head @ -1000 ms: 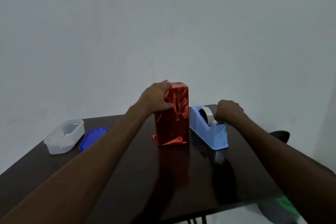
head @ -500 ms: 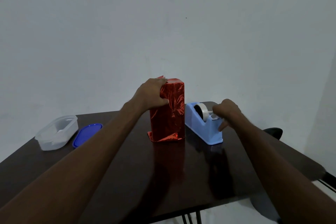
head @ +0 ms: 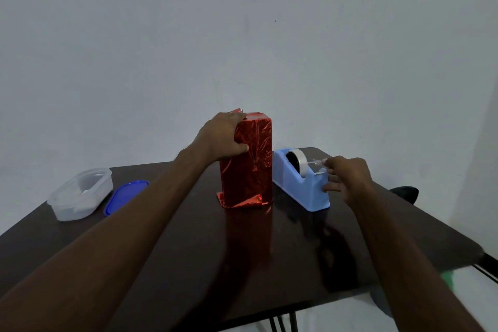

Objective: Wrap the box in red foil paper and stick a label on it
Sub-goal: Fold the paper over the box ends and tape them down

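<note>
Left hand [head: 223, 137] grips the upright box [head: 246, 162] near its top, right hand [head: 347, 175] pinches tape [head: 316, 163]; the foil looks slippery and crinkly, so hold the edges firmly.

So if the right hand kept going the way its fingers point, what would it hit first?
Probably the tape roll in the blue dispenser: the right hand pinches the tape end and points along it. Depth is unclear.

Both our arms reach forward.
Our left hand [head: 225, 137] grips with curled fingers, thumb lower; our right hand [head: 347, 176] pinches at its fingertips, other fingers loosely bent.
</note>
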A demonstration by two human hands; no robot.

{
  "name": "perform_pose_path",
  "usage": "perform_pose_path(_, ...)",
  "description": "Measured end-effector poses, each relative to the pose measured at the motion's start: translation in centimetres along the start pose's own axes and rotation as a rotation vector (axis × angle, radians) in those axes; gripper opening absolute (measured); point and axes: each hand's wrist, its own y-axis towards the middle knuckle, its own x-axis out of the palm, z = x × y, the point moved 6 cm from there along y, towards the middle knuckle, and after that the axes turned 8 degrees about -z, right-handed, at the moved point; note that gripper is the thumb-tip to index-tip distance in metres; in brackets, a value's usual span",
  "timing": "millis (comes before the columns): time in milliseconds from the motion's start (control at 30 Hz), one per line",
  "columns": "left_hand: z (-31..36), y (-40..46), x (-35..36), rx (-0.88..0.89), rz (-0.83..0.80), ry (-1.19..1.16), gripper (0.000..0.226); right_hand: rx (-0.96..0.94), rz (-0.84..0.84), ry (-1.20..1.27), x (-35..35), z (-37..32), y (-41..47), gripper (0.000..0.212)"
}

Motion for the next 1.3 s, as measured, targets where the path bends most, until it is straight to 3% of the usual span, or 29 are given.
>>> perform_pose_path(67, 0.0, 0.0, 0.0, 0.007, 0.003, -0.007, 0.081, 0.003, -0.014, 0.016, -0.2, 0.4, 0.3, 0.007)
perform_pose_path(433, -0.2, 0.1, 0.2, 0.004, -0.011, 0.0, 0.086, 0.033, -0.076, 0.138, -1.4, 2.5, 0.2, 0.007)
perform_pose_path(767, -0.6, 0.2, 0.5, -0.002, -0.02, 0.013, 0.089, -0.113, 0.099, -0.095, -1.3, 5.0, -0.8, 0.013)
perform_pose_path(867, -0.4, 0.1, 0.4, 0.003, -0.017, 0.015, 0.089, -0.044, 0.072, -0.098, -0.9, 6.4, -1.7, 0.013)
perform_pose_path(967, -0.4, 0.1, 0.4, 0.001, -0.026, 0.016, 0.088, -0.12, 0.075, -0.135, -0.6, 5.5, -2.2, 0.016)
perform_pose_path(1300, -0.2, 0.0, 0.4, -0.021, -0.037, -0.046, 0.088, -0.317, -0.244, -0.028, 4.7, -5.8, -4.4, 0.008)
